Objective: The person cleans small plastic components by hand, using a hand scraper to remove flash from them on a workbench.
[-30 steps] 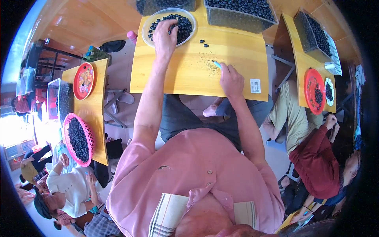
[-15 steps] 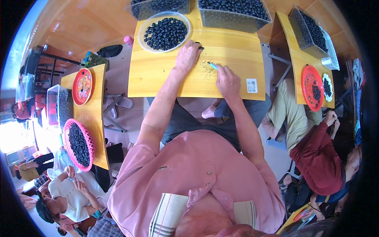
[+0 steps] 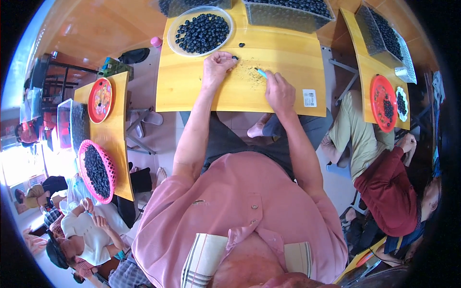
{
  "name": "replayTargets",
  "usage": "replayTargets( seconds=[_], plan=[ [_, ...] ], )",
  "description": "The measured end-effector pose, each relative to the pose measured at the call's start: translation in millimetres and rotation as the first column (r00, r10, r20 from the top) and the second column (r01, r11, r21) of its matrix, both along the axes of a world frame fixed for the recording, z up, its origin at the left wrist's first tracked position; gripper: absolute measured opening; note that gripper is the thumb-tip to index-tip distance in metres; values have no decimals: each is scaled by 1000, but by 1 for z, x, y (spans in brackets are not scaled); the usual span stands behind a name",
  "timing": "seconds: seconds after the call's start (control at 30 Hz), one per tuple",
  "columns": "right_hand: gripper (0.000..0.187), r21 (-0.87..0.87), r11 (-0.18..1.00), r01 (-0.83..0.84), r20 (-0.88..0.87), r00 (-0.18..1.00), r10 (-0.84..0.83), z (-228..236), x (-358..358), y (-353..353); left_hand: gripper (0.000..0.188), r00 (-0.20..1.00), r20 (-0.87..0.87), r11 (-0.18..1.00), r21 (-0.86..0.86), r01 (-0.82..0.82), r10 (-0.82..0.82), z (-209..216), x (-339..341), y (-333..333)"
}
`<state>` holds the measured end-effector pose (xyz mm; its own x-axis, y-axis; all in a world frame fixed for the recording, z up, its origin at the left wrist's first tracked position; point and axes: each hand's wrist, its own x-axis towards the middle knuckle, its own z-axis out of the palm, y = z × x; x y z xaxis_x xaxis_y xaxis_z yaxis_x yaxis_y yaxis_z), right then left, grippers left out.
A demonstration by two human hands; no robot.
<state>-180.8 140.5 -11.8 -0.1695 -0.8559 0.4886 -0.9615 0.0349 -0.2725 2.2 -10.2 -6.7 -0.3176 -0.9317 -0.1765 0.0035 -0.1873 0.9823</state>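
Note:
My left hand is closed in a pinch on a small dark bead, just below the rim of a clear round tray. In that tray lies a heap of black, round beads. My right hand is wrapped round a slim tool with a turquoise handle; its dark tip points toward my left hand, and its exact kind is too small to make out. One loose bead rests on the yellow table beyond my left hand. Fine dark crumbs lie scattered between both hands.
Clear bins full of dark beads stand along the far edge. A white printed label sits at the table's right. Side tables carry red trays and a pink basket; people sit on both sides.
My left hand has drawn back slightly from the loose bead and now pinches a bead. My right hand, with its tool, has shifted little. The view has moved slightly.

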Motion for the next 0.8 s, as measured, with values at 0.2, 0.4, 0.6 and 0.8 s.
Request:
replayTargets(
  seconds=[0.2,0.4,0.6,0.8],
  plan=[
    [28,30,1000,-8,-5,1000,8,0,2,-2,21,989,-47,990,7,-138,138,-6,6,8],
    [28,9,1000,0,0,1000,0,-1,0,1,24,997,30,998,-27,-65,65,2,-12,39],
    [28,-8,1000,3,-24,1000,-3,4,4,1,33,999,-10,973,-226,-39,38,-6,-20,55],
    [27,-33,997,-69,-40,997,68,5,5,1,35,998,62,946,-324,18,3,-11,-24,57]
  ],
)
